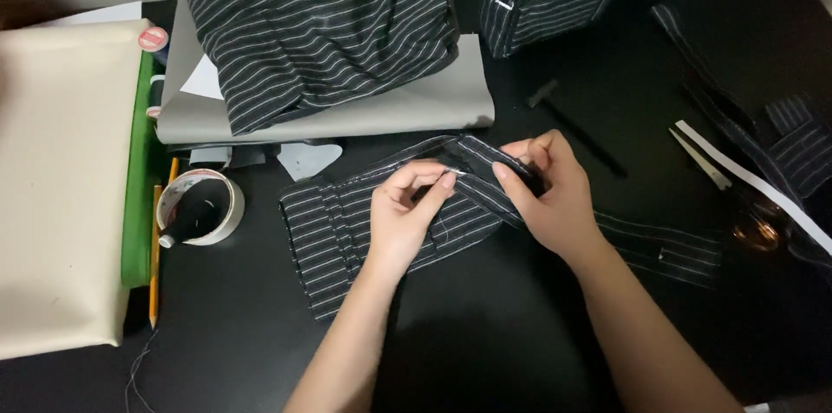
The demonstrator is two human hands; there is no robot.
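Black tabletop [485,335] carries everything. On it the left hand [406,215] and the right hand [546,196] meet, each pinching the same long band of black cloth with thin white stripes [347,222], thumbs and forefingers clenched on a fold lifted just between them (the rest of the band lies flat beneath both wrists). Left of the left hand sits a white tape roll [201,207] beside a yellow pencil [155,266]. Beyond the fingers, a heap of matching striped fabric [321,23] rests on a grey board [416,105].
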